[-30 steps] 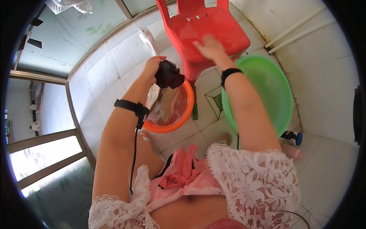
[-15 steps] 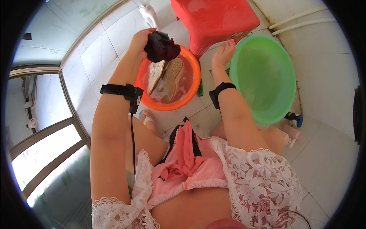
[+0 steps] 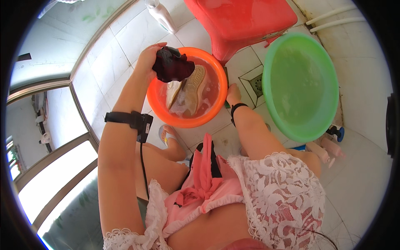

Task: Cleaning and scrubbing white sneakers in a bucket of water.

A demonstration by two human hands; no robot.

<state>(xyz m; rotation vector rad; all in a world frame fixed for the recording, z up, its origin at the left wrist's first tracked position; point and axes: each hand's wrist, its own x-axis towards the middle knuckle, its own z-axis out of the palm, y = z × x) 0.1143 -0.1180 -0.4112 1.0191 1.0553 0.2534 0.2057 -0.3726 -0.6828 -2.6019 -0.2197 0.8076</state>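
In the head camera's view, a person's left hand (image 3: 148,60) grips a bunched dark maroon and black cloth (image 3: 173,66), held out to that hand's right, over the upper left part of an orange basin (image 3: 187,122). Below and to the right of the left hand, two pale shoes (image 3: 193,92) lie side by side in the basin's sudsy water, at least one with its sole facing up; the cloth covers part of them from view.

The right hand (image 3: 234,94) is lowered just beside the basin's right rim, next to a narrow green object (image 3: 227,105). Its fingers are mostly hidden, and whether they are closed on anything cannot be told. Just right of that hand is a floor drain (image 3: 258,85); farther right stands a light-green basin (image 3: 267,93) of cloudy liquid. Beyond the right hand is a red plastic chair (image 3: 246,25), while a white bottle (image 3: 162,17) stands beyond the left hand.
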